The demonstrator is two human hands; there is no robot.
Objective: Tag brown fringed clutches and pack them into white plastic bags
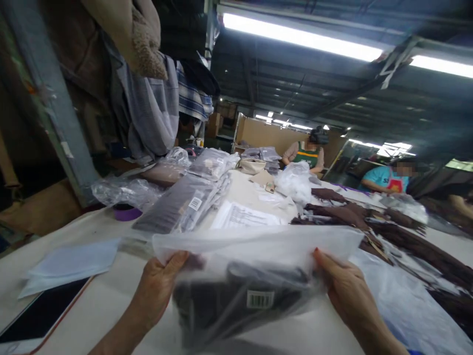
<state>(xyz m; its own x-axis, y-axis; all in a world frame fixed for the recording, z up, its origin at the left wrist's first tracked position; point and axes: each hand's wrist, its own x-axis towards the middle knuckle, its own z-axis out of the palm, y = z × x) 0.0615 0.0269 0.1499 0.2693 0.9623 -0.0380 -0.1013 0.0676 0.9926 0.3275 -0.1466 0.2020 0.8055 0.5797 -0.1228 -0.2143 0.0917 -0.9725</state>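
Observation:
A translucent plastic bag (254, 241) is stretched between my two hands above the table. My left hand (162, 273) pinches its left side between thumb and fingers. On the right side, my right hand (340, 276) grips the bag the same way. Through the film shows a dark folded fabric item (218, 301), blurred, its exact kind unclear. A white barcode label (260, 299) sits on the front of the package. Just beyond the bag, printed sheets of paper (244, 217) lie on the table.
Packaged grey folded textiles (168, 204) are stacked at the left. A purple tape roll (126, 212), pale blue sheets (74, 261) and a dark-screened device (44, 305) are nearby. Brown fringed fabric (340, 214) and clear bags (410, 301) lie right. Two people (306, 157) work farther back.

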